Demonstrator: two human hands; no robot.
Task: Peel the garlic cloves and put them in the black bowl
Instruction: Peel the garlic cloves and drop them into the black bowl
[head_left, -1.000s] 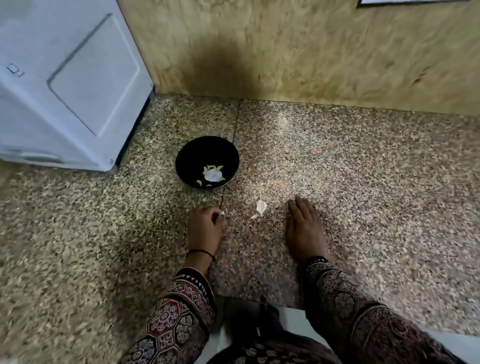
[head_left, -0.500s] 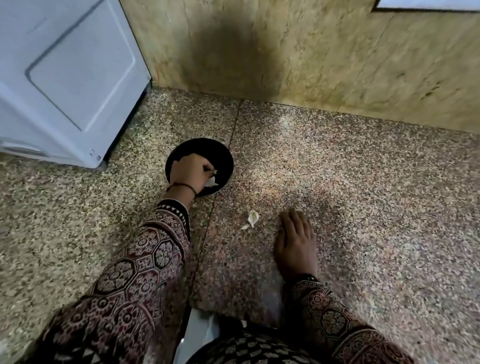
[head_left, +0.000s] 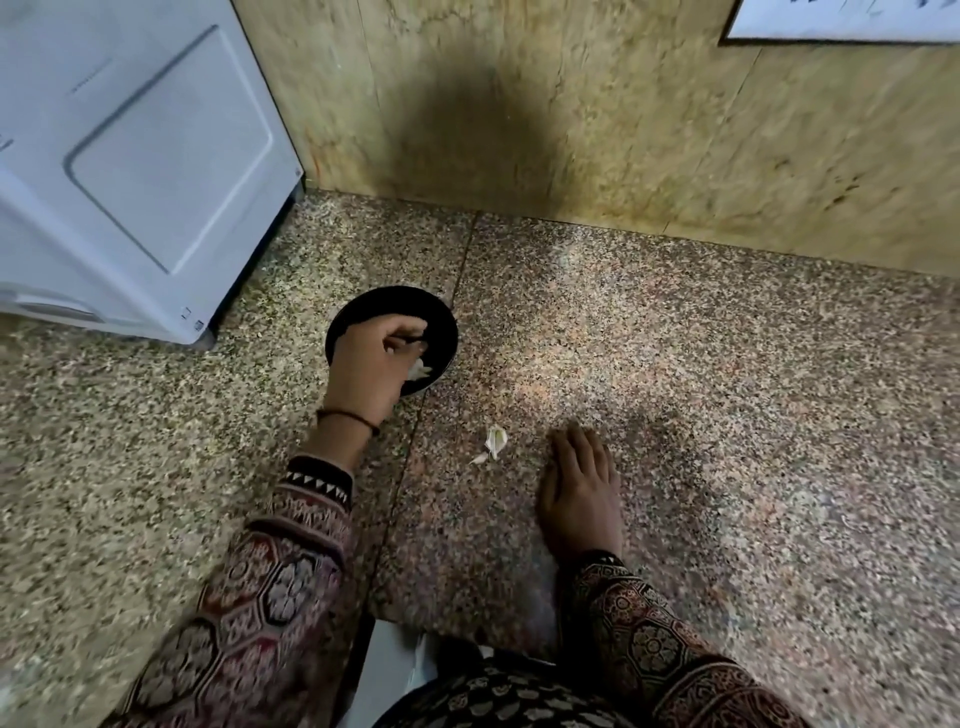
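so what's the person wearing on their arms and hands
Both arms have long sleeves in a dark maroon print of floral hexagon medallions, with black cuffs edged in small white triangles. The left hand has a thin dark thread band at the wrist. The right hand is bare.

The left hand (head_left: 371, 366) reaches out toward 11 o'clock, wrist bent, its fingers (head_left: 408, 332) curled downward and loosely bunched; whether they hold anything cannot be told. The right hand (head_left: 582, 486) lies flat, palm down, toward 1 o'clock, fingers together and straight. Both forearms wear patterned sleeves.
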